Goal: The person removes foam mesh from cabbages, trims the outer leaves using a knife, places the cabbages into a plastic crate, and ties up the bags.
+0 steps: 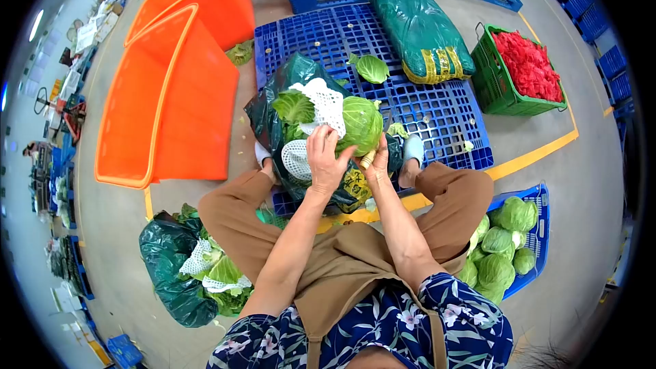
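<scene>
A green cabbage (pixel 362 123) is between my hands, above a dark green plastic bag (pixel 263 113). My left hand (pixel 325 158) is closed against the near left side of the cabbage, with its fingertips by a white foam net (pixel 325 106). Below the cabbage, my right hand (pixel 374 165) is closed around a short, pale yellowish thing (pixel 367 158), possibly a handle or a stalk; I cannot tell which. Loose outer leaves (pixel 294 105) stick out to the left of the net. Another white net (pixel 295 158) lies on the bag.
A blue pallet (pixel 314 35) carries a packed green bag (pixel 420 31) and a loose cabbage leaf (pixel 371 68). Orange bins (pixel 195 106) stand left, a green crate (pixel 502 85) of red netting right. Cabbages fill a blue crate (pixel 541 232); another bag (pixel 174 260) with leaves lies lower left.
</scene>
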### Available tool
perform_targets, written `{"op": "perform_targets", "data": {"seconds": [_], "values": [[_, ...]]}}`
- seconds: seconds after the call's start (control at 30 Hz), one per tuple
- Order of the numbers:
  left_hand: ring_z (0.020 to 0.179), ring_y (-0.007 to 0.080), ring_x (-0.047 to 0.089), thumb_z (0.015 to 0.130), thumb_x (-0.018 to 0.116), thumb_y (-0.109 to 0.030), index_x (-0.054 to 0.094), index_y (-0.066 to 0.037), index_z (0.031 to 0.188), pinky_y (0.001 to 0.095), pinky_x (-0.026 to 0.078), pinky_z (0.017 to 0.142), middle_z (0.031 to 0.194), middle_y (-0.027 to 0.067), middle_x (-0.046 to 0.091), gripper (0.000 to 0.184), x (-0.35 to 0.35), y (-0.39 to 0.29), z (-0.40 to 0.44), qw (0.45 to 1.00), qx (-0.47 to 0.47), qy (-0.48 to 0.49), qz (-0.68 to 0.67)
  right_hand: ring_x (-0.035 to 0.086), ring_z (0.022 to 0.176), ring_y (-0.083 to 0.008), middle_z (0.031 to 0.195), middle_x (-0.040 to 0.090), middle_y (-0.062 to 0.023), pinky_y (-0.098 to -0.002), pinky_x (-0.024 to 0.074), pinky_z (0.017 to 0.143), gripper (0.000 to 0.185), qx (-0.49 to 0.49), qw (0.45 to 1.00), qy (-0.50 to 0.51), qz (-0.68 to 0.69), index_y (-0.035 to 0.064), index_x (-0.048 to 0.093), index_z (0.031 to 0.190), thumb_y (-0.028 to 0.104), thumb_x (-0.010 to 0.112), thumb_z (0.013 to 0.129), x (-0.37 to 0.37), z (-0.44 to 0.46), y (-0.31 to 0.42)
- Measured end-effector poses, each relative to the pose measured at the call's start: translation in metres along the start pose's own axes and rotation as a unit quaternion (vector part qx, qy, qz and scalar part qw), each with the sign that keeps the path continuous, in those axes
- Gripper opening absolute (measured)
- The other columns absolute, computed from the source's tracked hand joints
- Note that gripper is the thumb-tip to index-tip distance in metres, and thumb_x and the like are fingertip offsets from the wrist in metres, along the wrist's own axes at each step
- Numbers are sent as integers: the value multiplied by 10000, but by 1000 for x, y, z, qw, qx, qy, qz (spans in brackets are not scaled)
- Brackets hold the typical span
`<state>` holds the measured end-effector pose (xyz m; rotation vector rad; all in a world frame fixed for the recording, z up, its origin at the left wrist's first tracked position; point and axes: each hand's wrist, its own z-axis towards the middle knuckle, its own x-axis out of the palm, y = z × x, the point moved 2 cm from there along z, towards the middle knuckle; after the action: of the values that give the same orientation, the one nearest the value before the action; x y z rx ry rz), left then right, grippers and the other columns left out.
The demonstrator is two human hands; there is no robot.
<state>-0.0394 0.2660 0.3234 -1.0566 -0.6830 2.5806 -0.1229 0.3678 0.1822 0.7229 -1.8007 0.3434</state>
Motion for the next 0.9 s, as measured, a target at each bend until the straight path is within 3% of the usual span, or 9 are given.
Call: {"op": "perform_targets", "data": {"seconds": [0.1,0.13,0.4,0.5,0.57,0.63,0.73,0.83,0.9], "values": [[1003,365,535,678,756,-52,553,25,944,427,437,845,1014,174,556,344,-9,-1,0,997,82,6,-15,582,1055,-278,1167,596,-92,-473,502,875,552,6,1000,29,-10,129,524,1219,471,634,800,7,-16,-4],[888,351,562,691,727,-30,553,10,896,409,467,751,897,148,559,272,-11,-4,2,995,86,-36,-18,584,1051,-283,1157,599,-92,-481,497,883,568,8,999,29,-17,127,512,1233,464,643,795,13,-23,-4],[608,318,481,785,669,-19,471,6,831,369,406,545,766,158,483,205,-18,-1,16,995,22,-88,-43,512,1147,-320,1284,511,-113,-563,460,903,677,18,999,50,-10,128,477,1276,472,696,735,16,-26,-5],[589,128,403,876,619,-127,476,0,840,288,351,517,692,45,449,194,-33,17,31,969,-198,-133,-69,505,1157,-324,1288,512,-110,-571,444,923,722,30,995,95,33,140,483,1277,484,722,690,17,-33,-3],[607,82,390,904,590,-144,493,0,835,265,345,528,693,-6,444,187,-33,54,36,937,-260,-183,-143,504,1160,-327,1291,512,-106,-571,440,932,745,25,991,104,86,148,490,1275,492,735,661,5,-31,-4],[624,93,427,893,598,-109,528,11,850,263,369,552,733,1,496,146,-15,110,24,901,-351,-184,-177,504,1157,-335,1289,520,-83,-582,439,925,771,11,993,64,101,151,504,1266,523,734,631,-8,-32,-3],[705,159,535,861,622,-79,547,9,863,314,457,655,816,57,581,116,14,160,-10,764,-531,-192,-311,483,1181,-344,1322,496,-73,-601,414,938,785,-13,993,99,62,148,488,1288,582,684,663,-10,-35,-1],[702,179,542,865,615,-92,537,3,885,323,460,668,795,53,570,125,42,184,-41,724,-588,-208,-295,470,1199,-341,1343,478,-78,-630,398,932,794,-21,994,89,55,154,475,1307,606,660,681,-18,-34,5],[662,189,534,885,578,-112,523,5,881,336,452,577,789,62,559,129,56,207,-62,708,-630,-193,-254,397,1246,-410,1392,408,-127,-679,376,912,800,-34,986,132,101,144,406,1360,582,633,731,-38,-27,10]]}}
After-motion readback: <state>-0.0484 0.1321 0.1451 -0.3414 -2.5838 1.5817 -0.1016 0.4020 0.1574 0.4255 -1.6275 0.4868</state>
